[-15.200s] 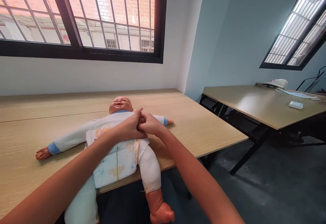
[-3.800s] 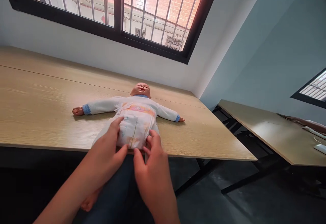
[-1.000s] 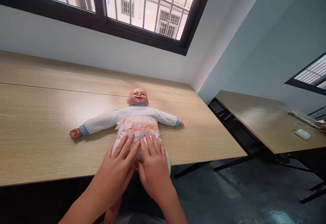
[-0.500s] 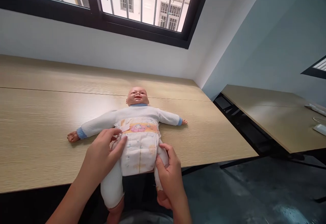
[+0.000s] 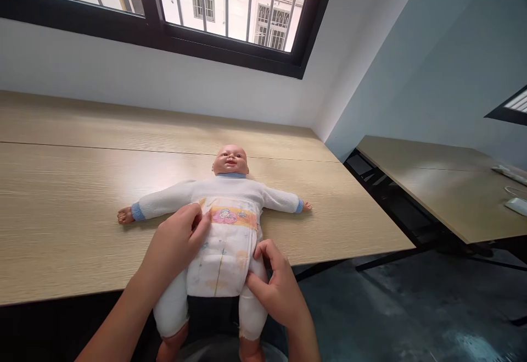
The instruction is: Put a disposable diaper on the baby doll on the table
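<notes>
A baby doll [image 5: 224, 190] lies on its back at the table's front edge, in a white long-sleeved suit with blue collar and cuffs. Round its hips is a white diaper [image 5: 216, 263] with an orange printed waistband. My left hand [image 5: 181, 238] has its fingers curled and its thumb pressed at the left end of the waistband; the side tab there is hidden under it. On the other side my right hand [image 5: 278, 285] bends its thumb and forefinger onto the diaper's leg edge, beside the doll's thigh. The doll's legs hang over the edge.
The doll rests on a wood-grain table [image 5: 74, 213] against a wall below a barred window [image 5: 230, 10]. At the right, past a dark gap, stands a second table [image 5: 432, 186] with white objects [image 5: 516, 206] at its far side. The floor [image 5: 370, 307] is dark.
The doll has shifted and tilted slightly, its head to the right and its feet to the left. My left fingers have closed at the waistband, covering the pale tab. My right hand has moved slightly down.
</notes>
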`<state>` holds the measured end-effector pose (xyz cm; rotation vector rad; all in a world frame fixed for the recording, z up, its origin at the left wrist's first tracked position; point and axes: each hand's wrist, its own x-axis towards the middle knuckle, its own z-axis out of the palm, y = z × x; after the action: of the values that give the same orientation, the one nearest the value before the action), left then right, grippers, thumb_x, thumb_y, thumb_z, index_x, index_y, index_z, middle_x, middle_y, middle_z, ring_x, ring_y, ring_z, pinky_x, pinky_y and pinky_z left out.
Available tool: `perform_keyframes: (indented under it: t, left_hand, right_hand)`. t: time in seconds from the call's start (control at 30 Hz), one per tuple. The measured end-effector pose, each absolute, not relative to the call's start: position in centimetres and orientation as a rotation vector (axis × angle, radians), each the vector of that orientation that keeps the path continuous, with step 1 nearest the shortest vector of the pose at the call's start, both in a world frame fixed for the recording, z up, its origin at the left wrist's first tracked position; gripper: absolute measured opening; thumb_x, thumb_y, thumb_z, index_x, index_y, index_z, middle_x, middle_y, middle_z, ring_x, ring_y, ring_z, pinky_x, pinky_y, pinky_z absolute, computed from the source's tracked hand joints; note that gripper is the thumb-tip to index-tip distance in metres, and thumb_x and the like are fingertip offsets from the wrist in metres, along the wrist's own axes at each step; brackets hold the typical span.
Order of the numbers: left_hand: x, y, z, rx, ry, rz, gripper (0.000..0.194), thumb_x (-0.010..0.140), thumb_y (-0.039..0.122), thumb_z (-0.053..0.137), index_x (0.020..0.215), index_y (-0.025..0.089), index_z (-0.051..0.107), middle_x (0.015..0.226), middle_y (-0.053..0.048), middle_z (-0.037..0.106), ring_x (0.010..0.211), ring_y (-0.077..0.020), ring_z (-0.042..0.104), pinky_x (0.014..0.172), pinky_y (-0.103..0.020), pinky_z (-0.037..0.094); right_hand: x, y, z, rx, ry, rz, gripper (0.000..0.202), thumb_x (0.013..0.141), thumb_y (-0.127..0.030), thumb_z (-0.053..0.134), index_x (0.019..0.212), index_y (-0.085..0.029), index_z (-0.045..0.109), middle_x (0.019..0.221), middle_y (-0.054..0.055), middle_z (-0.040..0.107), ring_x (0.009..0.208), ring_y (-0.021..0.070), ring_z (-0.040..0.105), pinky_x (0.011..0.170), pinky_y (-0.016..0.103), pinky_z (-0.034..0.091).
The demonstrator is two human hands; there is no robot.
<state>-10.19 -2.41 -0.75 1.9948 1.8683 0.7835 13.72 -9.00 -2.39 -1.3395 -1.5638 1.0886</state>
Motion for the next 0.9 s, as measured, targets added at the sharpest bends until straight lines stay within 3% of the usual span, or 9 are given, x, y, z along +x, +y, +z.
perform_keyframes:
  t: [0.17, 0.23, 0.37, 0.47, 0.63, 0.77, 0.9]
  left_hand:
    - [-10.5, -3.5, -0.7, 1.931, 1.814, 0.803, 0.044, 0.103, 0.055, 0.048, 0.073, 0.024, 0.042, 0.066, 0.004, 0.051, 0.063, -0.0174, 0.05, 0.061, -0.031, 0.034]
    - [-10.5, -3.7, -0.9, 1.936, 1.788, 0.826, 0.043, 0.103, 0.054, 0.047, 0.073, 0.024, 0.041, 0.065, 0.004, 0.049, 0.063, -0.0175, 0.049, 0.061, -0.031, 0.034]
    - [-10.2, -3.8, -1.2, 1.934, 1.793, 0.843, 0.042, 0.105, 0.052, 0.045, 0.074, 0.024, 0.04, 0.065, 0.004, 0.048, 0.062, -0.018, 0.048, 0.06, -0.03, 0.034]
    - [-9.7, -3.9, -1.4, 1.885, 1.888, 0.83, 0.043, 0.104, 0.054, 0.045, 0.074, 0.024, 0.045, 0.069, 0.002, 0.054, 0.064, -0.0195, 0.053, 0.062, -0.03, 0.037]
    - [-9.1, -5.0, -1.6, 1.775, 1.981, 0.798, 0.047, 0.104, 0.06, 0.041, 0.075, 0.024, 0.049, 0.078, -0.003, 0.059, 0.071, -0.0244, 0.063, 0.067, -0.033, 0.045]
    - [-8.9, -6.5, -1.7, 1.745, 1.976, 0.81, 0.047, 0.104, 0.061, 0.04, 0.074, 0.024, 0.046, 0.079, -0.003, 0.059, 0.072, -0.0248, 0.064, 0.067, -0.033, 0.044]
    - [-8.9, -7.4, -2.1, 1.8, 2.032, 0.885, 0.044, 0.104, 0.059, 0.042, 0.079, 0.024, 0.051, 0.087, -0.005, 0.06, 0.078, -0.0256, 0.063, 0.071, -0.035, 0.045]
  right_hand:
    - [15.1, -9.8, -1.9, -1.322, -1.607, 1.204, 0.017, 0.08, -0.021, 0.071, 0.087, -0.022, 0.054, 0.081, -0.004, 0.056, 0.076, 0.0147, 0.05, 0.069, 0.024, 0.043]
    - [15.6, -9.6, -2.2, -1.312, -1.567, 1.208, 0.014, 0.088, -0.029, 0.07, 0.086, -0.021, 0.059, 0.082, -0.002, 0.061, 0.077, 0.0158, 0.055, 0.071, 0.025, 0.046]
    - [15.2, -7.6, -3.2, -1.351, -1.32, 1.073, 0.028, 0.098, -0.047, 0.062, 0.094, -0.019, 0.065, 0.088, 0.004, 0.069, 0.078, 0.019, 0.065, 0.068, 0.028, 0.052]
    - [13.9, -5.3, -3.9, -1.333, -1.169, 0.997, 0.037, 0.097, -0.053, 0.062, 0.112, -0.019, 0.066, 0.102, 0.01, 0.076, 0.09, 0.0245, 0.073, 0.076, 0.033, 0.058]
    - [12.5, -3.3, -4.2, -1.297, -1.165, 1.058, 0.049, 0.097, -0.056, 0.062, 0.125, -0.016, 0.064, 0.096, 0.011, 0.08, 0.086, 0.0274, 0.076, 0.072, 0.036, 0.059]
    - [12.3, -4.3, -4.6, -1.217, -1.158, 1.107, 0.05, 0.094, -0.056, 0.066, 0.125, -0.016, 0.064, 0.107, 0.013, 0.08, 0.094, 0.0296, 0.077, 0.075, 0.038, 0.061]
    - [12.1, -5.9, -4.9, -1.241, -1.159, 0.942, 0.042, 0.093, -0.055, 0.069, 0.111, -0.016, 0.069, 0.109, 0.014, 0.078, 0.098, 0.028, 0.075, 0.082, 0.037, 0.061]
